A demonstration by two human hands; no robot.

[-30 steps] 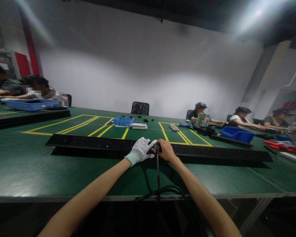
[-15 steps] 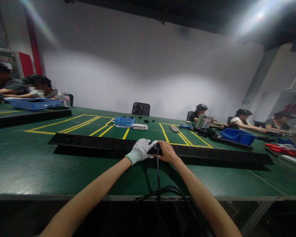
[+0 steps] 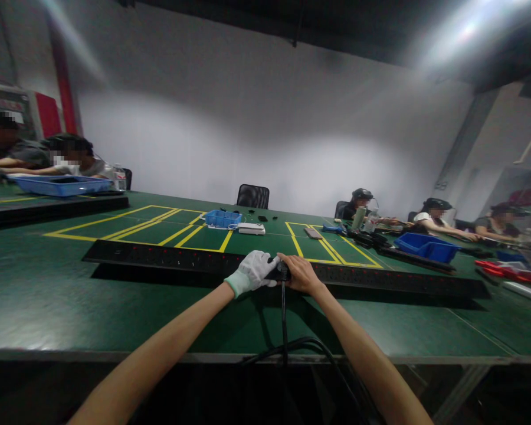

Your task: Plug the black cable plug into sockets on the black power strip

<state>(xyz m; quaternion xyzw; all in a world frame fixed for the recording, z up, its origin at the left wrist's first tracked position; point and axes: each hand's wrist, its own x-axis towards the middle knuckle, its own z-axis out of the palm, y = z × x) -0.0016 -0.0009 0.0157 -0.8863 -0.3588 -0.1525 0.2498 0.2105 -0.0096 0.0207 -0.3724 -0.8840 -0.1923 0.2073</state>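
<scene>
While both hands meet at the middle of the long black strip [image 3: 168, 255], we see the left hand [image 3: 254, 269], gloved in white, curled over it with thumb and fingers gripping. The bare right hand [image 3: 301, 274] is bent nearly closed, its fingertips around the black plug [image 3: 284, 271]; whether the plug is fully seated, we cannot tell. From it the cable [image 3: 284, 321] drops toward us over the edge of the green counter [image 3: 84, 313]. We would do well to brace the strip with the gloved hand, keep the plug square to its face, press evenly on the plug body, and let the cable hang slack so that nothing levers sideways. Beyond the strip, between and beside yellow tape lines, lie a small blue basket [image 3: 223, 219], a white box [image 3: 251, 228] and a phone-like slab [image 3: 312, 233].
</scene>
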